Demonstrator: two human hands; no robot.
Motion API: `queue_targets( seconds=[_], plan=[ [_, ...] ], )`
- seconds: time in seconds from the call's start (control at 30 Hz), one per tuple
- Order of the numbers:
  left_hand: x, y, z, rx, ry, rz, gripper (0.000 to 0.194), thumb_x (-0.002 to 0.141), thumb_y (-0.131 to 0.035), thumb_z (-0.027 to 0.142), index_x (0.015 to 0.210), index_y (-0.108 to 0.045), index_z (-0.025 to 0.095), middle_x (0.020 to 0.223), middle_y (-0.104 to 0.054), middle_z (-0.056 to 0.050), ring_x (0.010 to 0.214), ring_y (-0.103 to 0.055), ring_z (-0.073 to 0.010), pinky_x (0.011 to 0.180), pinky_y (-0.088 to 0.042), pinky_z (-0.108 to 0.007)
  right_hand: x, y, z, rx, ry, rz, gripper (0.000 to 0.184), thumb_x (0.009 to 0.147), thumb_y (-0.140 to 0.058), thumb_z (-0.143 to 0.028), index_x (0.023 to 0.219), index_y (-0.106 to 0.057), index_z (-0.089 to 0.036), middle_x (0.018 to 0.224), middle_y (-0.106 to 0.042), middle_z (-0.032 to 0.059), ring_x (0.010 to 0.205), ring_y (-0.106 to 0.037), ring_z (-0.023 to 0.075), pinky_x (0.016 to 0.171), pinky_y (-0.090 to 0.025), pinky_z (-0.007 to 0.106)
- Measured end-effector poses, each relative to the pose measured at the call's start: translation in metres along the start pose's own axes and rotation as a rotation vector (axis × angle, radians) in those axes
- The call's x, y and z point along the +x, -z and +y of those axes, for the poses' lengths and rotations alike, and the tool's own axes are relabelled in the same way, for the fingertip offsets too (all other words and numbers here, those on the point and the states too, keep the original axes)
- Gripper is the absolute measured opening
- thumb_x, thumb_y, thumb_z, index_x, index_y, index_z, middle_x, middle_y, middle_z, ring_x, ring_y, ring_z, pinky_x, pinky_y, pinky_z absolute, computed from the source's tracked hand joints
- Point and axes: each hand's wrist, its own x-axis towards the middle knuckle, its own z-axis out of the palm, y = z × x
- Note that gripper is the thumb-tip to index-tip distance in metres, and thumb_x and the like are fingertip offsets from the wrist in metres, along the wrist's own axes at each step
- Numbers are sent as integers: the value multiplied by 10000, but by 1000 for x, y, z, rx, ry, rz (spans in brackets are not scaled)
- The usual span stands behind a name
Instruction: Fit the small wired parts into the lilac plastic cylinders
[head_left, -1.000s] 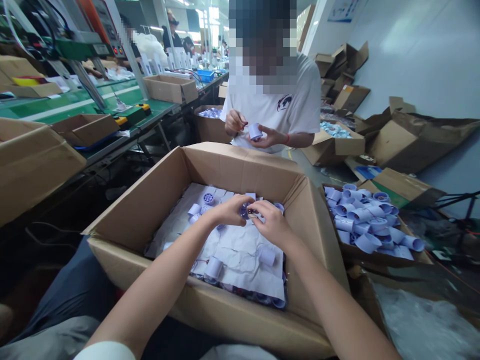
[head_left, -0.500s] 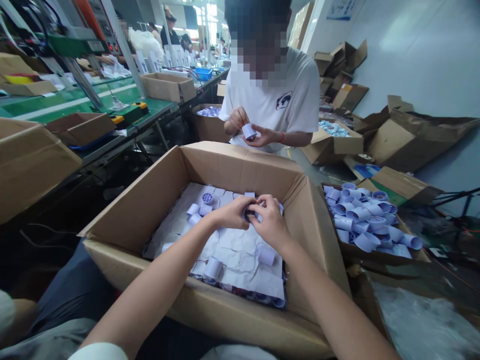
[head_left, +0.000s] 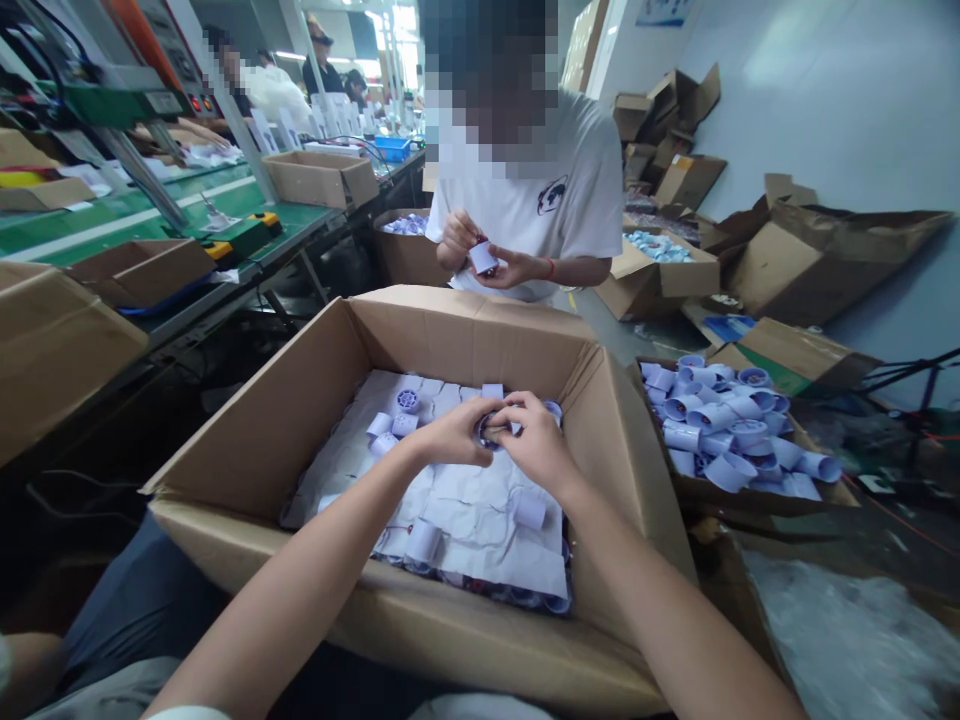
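Note:
Over the big cardboard box (head_left: 255,410), my left hand (head_left: 459,432) curls round a short, hollow plastic cylinder (head_left: 484,428), mostly hidden by fingers. My right hand (head_left: 531,440) grips the same cylinder from the other side, its fingers bent at the open end. What the right fingertips touch inside cannot be made out. Beneath both hands a white paper sheet (head_left: 457,510) covers more parts in the box. Several pale lilac cylinders lie on the paper, among them one at the front (head_left: 424,541) with a thin red wire and one at the right (head_left: 529,511).
Across the box a co-worker (head_left: 525,200) in a white shirt holds a similar cylinder (head_left: 484,258). To the right, a carton (head_left: 750,505) is heaped with cylinders, with clear plastic bags (head_left: 855,640) in front. A green conveyor table (head_left: 247,195) runs along the left.
The camera view has shifted slightly. Both my hands stay on the cylinder, its open end now turned a little more toward me. The co-worker's cylinder has tilted.

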Motion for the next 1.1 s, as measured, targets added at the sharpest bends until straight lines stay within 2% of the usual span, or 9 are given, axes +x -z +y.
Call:
queue_targets(
  seconds=[0.1, 0.2, 0.3, 0.4, 0.53, 0.7, 0.87, 0.97, 1.1],
  plan=[
    [-1, 0, 3, 15, -4, 33, 452, 535, -567, 117, 980, -542, 198, 960, -553, -31, 904, -514, -212, 808, -437, -359, 0, -1, -5, 63, -42, 86, 134, 652, -596, -92, 688, -599, -220, 842, -560, 20, 789, -570, 181, 730, -499, 340],
    [-2, -1, 3, 26, -36, 48, 510, 536, -560, 104, 1034, -530, 211, 1021, -568, -41, 949, -515, -226, 833, -434, -373, -1, -3, -5, 60, -126, 147, 209, 620, -611, -112, 772, -528, -229, 795, -556, -4, 745, -561, 181, 704, -495, 337],
    [-1, -6, 1, 45, -53, 54, 511, 514, -554, 68, 1007, -533, 202, 1028, -580, -49, 964, -518, -233, 842, -437, -377, -2, -5, -2, 82, -233, 63, 368, 635, -617, -129, 971, -518, -240, 837, -598, 9, 745, -592, 190, 708, -501, 354],
    [0, -11, -1, 58, -61, 89, 501, 490, -548, 42, 971, -532, 183, 1040, -582, -59, 980, -517, -239, 866, -436, -387, -2, -8, 2, 129, -273, -51, 454, 679, -580, -111, 1107, -513, -247, 942, -650, 49, 870, -625, 216, 792, -504, 386],
    [0, -13, 1, 42, -67, 114, 480, 500, -545, 37, 957, -539, 182, 1048, -588, -57, 989, -523, -240, 881, -438, -396, 1, -9, 5, 260, -211, -120, 402, 706, -527, -81, 1071, -572, -243, 1061, -660, 45, 1029, -604, 201, 896, -485, 372],
    [3, -10, 5, 22, -110, 177, 553, 560, -571, 45, 1082, -517, 219, 1121, -567, -53, 1045, -532, -234, 919, -430, -395, 10, -3, 7, 473, -309, -68, 348, 672, -595, -111, 1006, -588, -206, 934, -690, 28, 880, -652, 172, 786, -533, 306],
    [6, -12, -1, 182, -195, 266, 506, 680, -673, 203, 1149, -484, 209, 1118, -508, -87, 1072, -498, -246, 942, -420, -407, 10, -3, 4, 549, -373, 11, 317, 680, -610, -157, 992, -579, -204, 824, -683, 11, 757, -653, 156, 649, -529, 258],
    [5, -15, -3, 215, -176, 276, 466, 656, -664, 149, 1096, -516, 192, 1031, -500, -71, 957, -528, -215, 850, -459, -352, 6, -6, 1, 554, -424, -7, 312, 668, -603, -140, 971, -558, -200, 783, -674, -1, 737, -648, 148, 650, -516, 251],
    [2, -15, 1, 297, -160, 255, 523, 595, -630, 73, 1097, -540, 192, 944, -490, -46, 862, -522, -198, 789, -459, -331, 5, -1, -1, 579, -426, -101, 251, 650, -608, -151, 872, -511, -217, 688, -644, -42, 684, -627, 139, 597, -481, 233]
  ],
)
